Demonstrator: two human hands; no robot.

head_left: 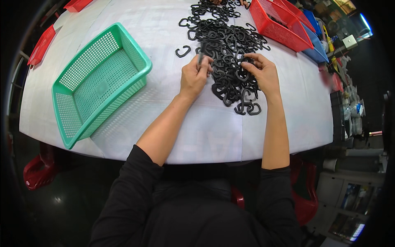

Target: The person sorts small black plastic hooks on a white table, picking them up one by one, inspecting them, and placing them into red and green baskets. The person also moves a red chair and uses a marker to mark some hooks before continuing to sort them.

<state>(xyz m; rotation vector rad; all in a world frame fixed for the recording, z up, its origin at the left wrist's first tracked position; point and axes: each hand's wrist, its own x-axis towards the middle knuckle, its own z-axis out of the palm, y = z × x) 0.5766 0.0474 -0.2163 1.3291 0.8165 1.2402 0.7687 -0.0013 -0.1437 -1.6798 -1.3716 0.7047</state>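
Observation:
A heap of black C-shaped plastic hooks (pixel 224 68) lies on the white-covered table. At its left edge my left hand (pixel 194 78) is closed round a dark, narrow piece (pixel 201 53), blurred and upright, whose kind I cannot make out. My right hand (pixel 265 73) is over the heap's right side, thumb and fingers curled in a pinch around a black C-shaped hook; the neighbouring hooks partly hide the grip. One loose hook (pixel 183 51) lies apart, to the left of the heap.
A green perforated basket (pixel 144 68) with nothing in it stands at the left. Red baskets (pixel 302 41) and a blue one (pixel 319 53) stand at the far right, another red one (pixel 41 47) at the far left. Another person's fingers (pixel 216 1) show at the far edge.

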